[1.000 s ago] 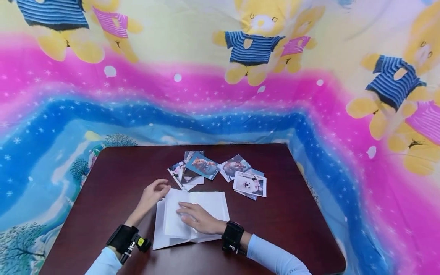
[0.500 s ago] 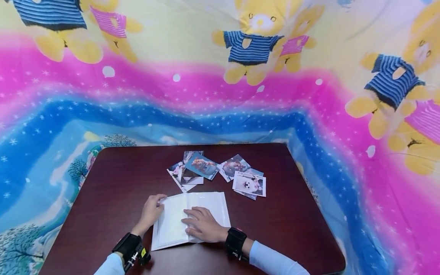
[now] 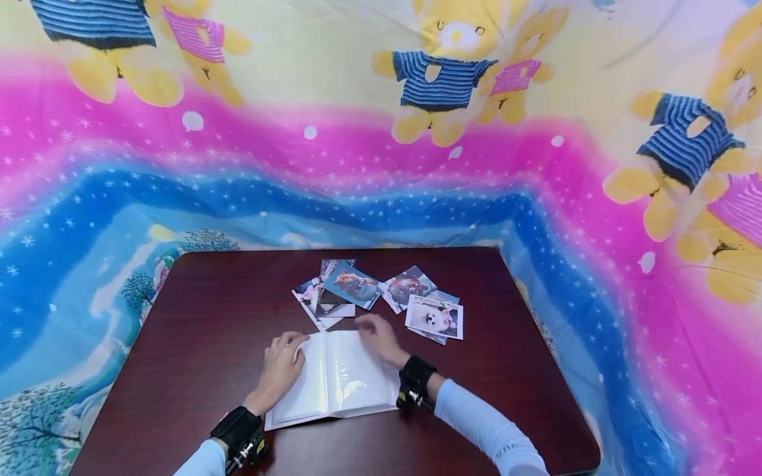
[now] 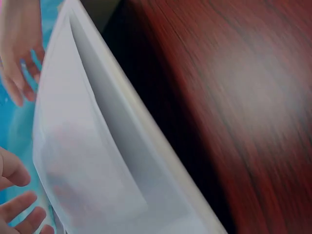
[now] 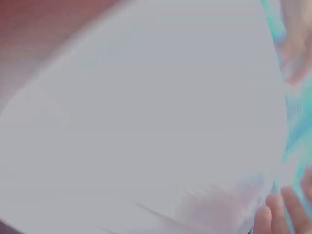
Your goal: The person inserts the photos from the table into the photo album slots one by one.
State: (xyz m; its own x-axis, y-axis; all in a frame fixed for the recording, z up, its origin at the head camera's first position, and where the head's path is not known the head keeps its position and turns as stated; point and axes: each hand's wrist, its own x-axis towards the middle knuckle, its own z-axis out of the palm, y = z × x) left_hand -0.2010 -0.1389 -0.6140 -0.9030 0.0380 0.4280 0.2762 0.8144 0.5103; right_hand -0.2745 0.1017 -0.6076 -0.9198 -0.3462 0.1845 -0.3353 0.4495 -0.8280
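An open photo album (image 3: 360, 390) with white, glossy pocket pages lies near the front of the dark table. My left hand (image 3: 281, 367) rests on the upper left part of its left page, fingers loosely bent. Over the top right corner of the right page is my right hand (image 3: 381, 340), blurred, with nothing visible in it. Beyond the album lie loose photos: a bear-like animal on blue (image 3: 355, 285) tops the left group, and a white dog picture (image 3: 434, 318) tops the right one. In the left wrist view, the album page (image 4: 83, 131) stands large before the fingers (image 4: 29, 214).
The table (image 3: 196, 344) is dark reddish wood with rounded corners. A printed cloth (image 3: 333, 158) with teddy bears hangs behind it and at its sides. Black camera straps (image 3: 238, 430) sit on both wrists.
The loose album page has been laid down on the left. My left hand has moved right onto it. My right hand has left the page and moved up and right.
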